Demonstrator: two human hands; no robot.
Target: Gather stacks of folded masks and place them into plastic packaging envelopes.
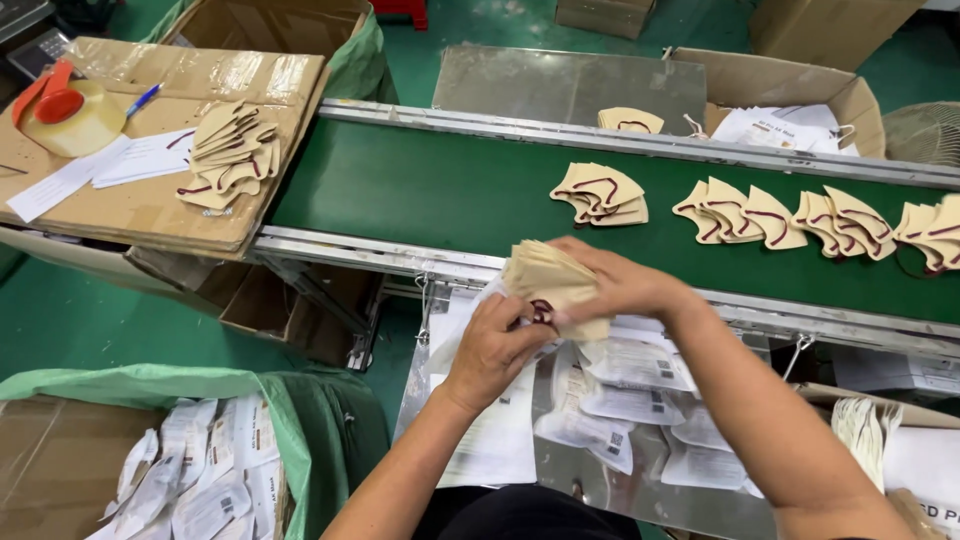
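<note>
Both hands meet just below the conveyor's near rail: the left hand curls its fingers round the lower edge of a thick stack of tan folded face masks with dark red ear loops, while the right hand lies over the stack's top, fingers pressed together against it. Under them, a shiny metal bench carries loose clear plastic pouches with white printed labels.

Lower left, a cardboard box lined with a green plastic bag holds many filled pouches of the same kind. Along the green conveyor belt lie more fanned bundles of tan masks. Upper left, flattened cardboard sheets bear another mask pile, a roll of clear packing tape on an orange dispenser and white papers.
</note>
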